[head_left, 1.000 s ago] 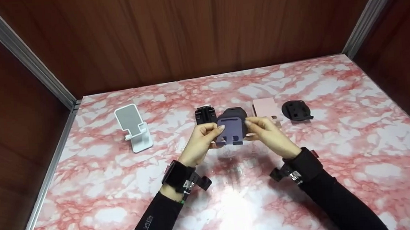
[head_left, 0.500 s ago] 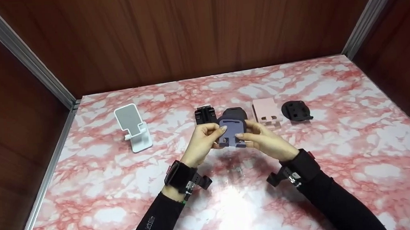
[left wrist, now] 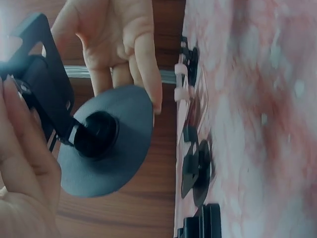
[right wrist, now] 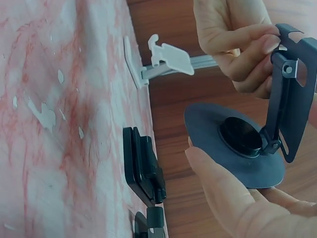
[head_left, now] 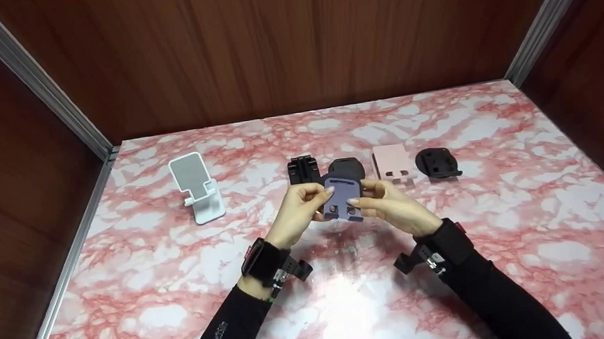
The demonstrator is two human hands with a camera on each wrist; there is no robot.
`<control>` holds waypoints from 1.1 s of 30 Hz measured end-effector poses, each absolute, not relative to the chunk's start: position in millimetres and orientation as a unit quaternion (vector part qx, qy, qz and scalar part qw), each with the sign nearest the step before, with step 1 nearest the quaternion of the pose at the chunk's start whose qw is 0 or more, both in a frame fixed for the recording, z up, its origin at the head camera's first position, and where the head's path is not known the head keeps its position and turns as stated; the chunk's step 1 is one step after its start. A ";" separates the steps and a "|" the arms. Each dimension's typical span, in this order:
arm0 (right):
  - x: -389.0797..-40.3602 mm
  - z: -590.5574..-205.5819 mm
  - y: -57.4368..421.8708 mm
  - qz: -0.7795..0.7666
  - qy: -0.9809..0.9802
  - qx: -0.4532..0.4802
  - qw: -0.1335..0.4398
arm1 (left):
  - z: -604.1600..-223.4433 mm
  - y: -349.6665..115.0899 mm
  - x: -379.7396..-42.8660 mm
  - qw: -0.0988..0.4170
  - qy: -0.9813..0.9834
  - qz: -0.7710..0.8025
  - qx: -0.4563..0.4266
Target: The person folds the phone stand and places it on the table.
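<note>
A dark purple phone stand (head_left: 341,192) with a slotted, notched plate is held up over the table between both hands. Its hinged arm (right wrist: 281,101) joins the plate to a wide round base (left wrist: 129,134), unfolded at an angle. My left hand (head_left: 299,212) pinches the plate's left edge, thumb in front. My right hand (head_left: 397,205) holds the other side, its thumb on the plate's lower right front and its fingers behind. In the right wrist view, the right hand's fingers (right wrist: 218,183) lie along the base's rim.
Behind the hands stand a black folded stand (head_left: 303,169), a dark round-based stand (head_left: 346,166), a pink stand (head_left: 391,161) and a black round stand (head_left: 436,162). A white phone stand (head_left: 195,186) is upright at left. Wood-grain panels (head_left: 292,46) enclose the marbled table (head_left: 160,288).
My right thumb has shifted from the plate's right edge onto its lower front. The phone stand has come slightly lower and its plate has tilted; the left hand's grip looks much the same.
</note>
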State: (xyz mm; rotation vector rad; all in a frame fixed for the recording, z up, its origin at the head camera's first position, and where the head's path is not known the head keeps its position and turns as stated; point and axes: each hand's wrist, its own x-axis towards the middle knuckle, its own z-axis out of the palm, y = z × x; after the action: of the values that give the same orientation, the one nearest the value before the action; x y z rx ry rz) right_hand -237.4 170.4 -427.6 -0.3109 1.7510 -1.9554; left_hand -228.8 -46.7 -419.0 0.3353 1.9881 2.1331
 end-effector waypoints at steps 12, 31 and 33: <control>-240.1 -433.0 166.8 -0.772 0.593 -0.130 0.190 | -417.9 -42.0 -230.0 0.100 0.580 0.804 0.082; -234.1 -430.6 162.0 -0.740 0.647 -0.070 0.172 | -410.4 -44.7 -229.9 0.101 0.638 0.759 0.078; -232.7 -429.1 161.8 -0.736 0.649 -0.074 0.178 | -411.2 -44.3 -230.0 0.099 0.643 0.755 0.082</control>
State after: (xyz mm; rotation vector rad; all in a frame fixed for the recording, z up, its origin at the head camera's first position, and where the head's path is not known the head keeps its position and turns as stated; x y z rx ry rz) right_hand -232.7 161.8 -429.1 -0.2084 1.8367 -2.0814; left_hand -230.0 -44.3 -411.2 0.2413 1.9017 2.2347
